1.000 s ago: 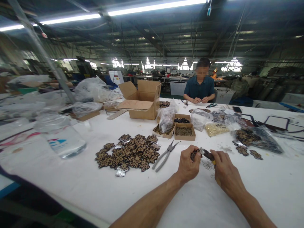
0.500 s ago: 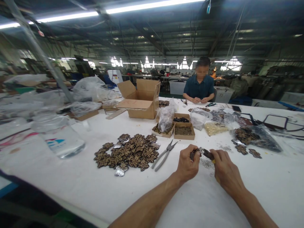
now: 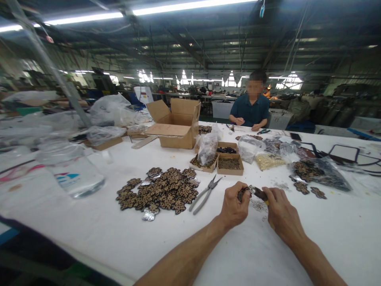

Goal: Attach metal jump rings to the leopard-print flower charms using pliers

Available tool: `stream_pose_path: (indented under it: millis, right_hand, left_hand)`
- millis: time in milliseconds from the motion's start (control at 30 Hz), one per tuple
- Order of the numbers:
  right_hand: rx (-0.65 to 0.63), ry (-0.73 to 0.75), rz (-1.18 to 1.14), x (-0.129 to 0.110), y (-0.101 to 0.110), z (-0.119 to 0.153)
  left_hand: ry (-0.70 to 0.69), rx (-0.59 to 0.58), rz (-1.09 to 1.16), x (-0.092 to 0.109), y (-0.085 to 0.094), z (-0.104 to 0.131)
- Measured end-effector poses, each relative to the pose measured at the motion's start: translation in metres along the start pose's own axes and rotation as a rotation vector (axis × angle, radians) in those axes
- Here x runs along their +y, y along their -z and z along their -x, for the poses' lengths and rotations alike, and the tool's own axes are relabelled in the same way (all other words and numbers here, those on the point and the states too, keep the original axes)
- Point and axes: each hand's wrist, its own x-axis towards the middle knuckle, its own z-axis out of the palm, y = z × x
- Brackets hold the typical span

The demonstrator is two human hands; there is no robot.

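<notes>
My left hand [image 3: 236, 203] is closed on a leopard-print patch [image 3: 241, 193], mostly hidden by the fingers. My right hand [image 3: 281, 208] grips dark-jawed pliers [image 3: 260, 194] with a bit of yellow on the handle. Their tips meet the patch's edge, where something small and shiny shows, too small to name. Under the hands lie scattered small metal rings [image 3: 258, 205]. To the left, a second pair of pliers [image 3: 205, 194] with grey handles rests on the table, beside a heap of leopard-print patches [image 3: 162, 190], a few with silvery backs turned up.
Small boxes of tiny parts [image 3: 230, 164] stand beyond my hands, near an open carton [image 3: 178, 137]. A clear jug [image 3: 74, 169] is at left. Bagged patches [image 3: 324, 172] lie at right on the white table [image 3: 89, 238]. A person [image 3: 250, 105] sits across.
My hands, patch and pliers hold nearly the same pose. Across the table, the other person's hands have moved apart, one lifted slightly. The view has shifted a little.
</notes>
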Motion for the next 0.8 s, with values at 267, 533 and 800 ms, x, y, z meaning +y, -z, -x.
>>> stream_pose_path:
  millis: [267,533,800]
  right_hand:
    - [0.004,-0.027,0.040,-0.0017,0.0000,0.0006]
    - [0.060,-0.017,0.045,0.0022,-0.0011,-0.0008]
    - [0.080,0.032,0.070,0.0053,-0.0029,-0.0016]
  left_hand:
    - [-0.033,-0.017,-0.002,0.0001,0.0005,-0.0004]
    - [-0.133,-0.044,0.004,0.0000,-0.0009,0.0018]
    - [-0.157,-0.039,0.001,0.0011,-0.0003,0.0024]
